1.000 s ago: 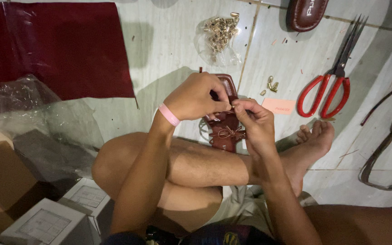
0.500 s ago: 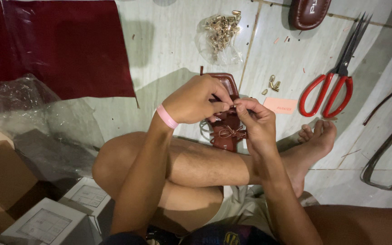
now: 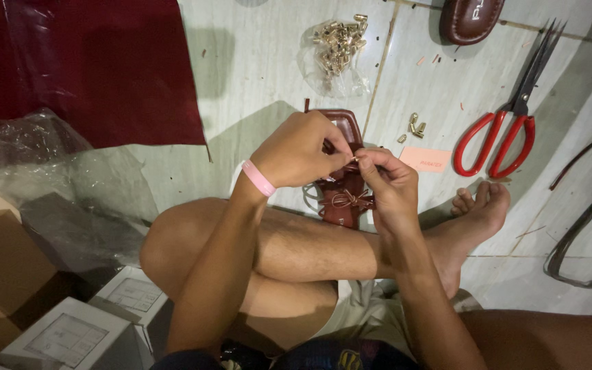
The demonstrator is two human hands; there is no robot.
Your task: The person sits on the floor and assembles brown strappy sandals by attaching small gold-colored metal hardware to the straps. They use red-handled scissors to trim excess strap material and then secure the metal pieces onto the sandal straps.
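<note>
Tiled floor [image 3: 255, 62] beneath you: both hands pinch a small gold fitting [image 3: 355, 159] above the brown sandal [image 3: 342, 195]; next, seat it steadily.

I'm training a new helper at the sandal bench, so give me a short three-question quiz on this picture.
1. True or false: the red-handled scissors lie on the floor, in neither hand.
2. Where do the left hand and right hand meet? A) over the dark red sheet B) over the brown sandal C) over the white boxes
3. Fill in: the clear bag beyond the sandal holds small ____-coloured metal pieces.

Key: 1 true. 2 B; the fingertips pinch something small above the sandal, too small to tell. 3 gold.
</note>
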